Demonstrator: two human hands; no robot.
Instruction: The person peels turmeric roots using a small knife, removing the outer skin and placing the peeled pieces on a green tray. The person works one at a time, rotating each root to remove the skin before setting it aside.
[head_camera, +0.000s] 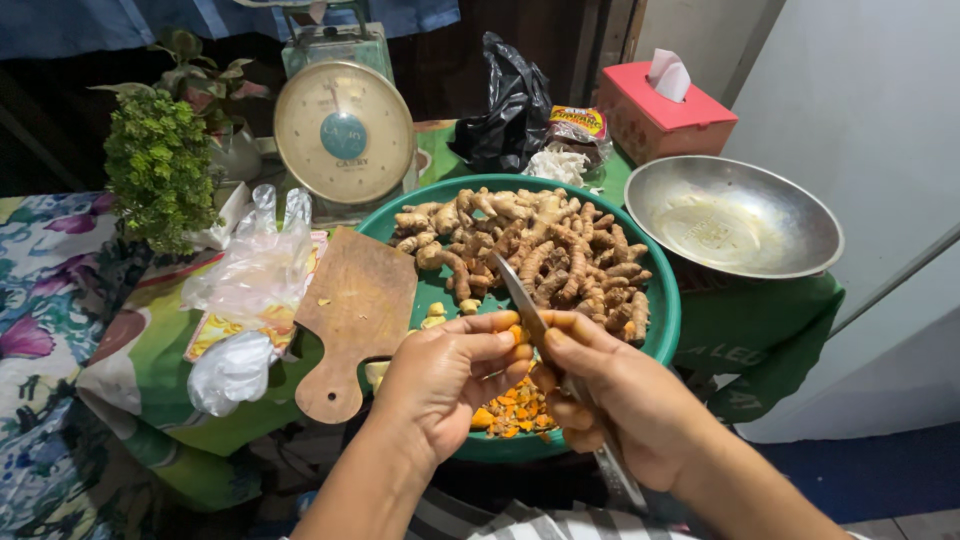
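Observation:
My left hand (445, 375) pinches a small orange piece of turmeric root (516, 333) at its fingertips. My right hand (615, 395) grips a knife (520, 295) whose blade points up and away, resting against that piece. Both hands hover over the near rim of a round green tray (665, 310). A heap of whole turmeric roots (530, 250) fills the tray's far half. Orange cut bits and peelings (512, 410) lie on the tray under my hands.
A wooden cutting board (355, 310) leans on the tray's left edge, beside clear plastic gloves (255, 270). Behind stand a dial kitchen scale (343, 135), a green plant (160, 165), a black bag (510, 105) and a red tissue box (660, 115). A metal bowl (735, 215) sits at right.

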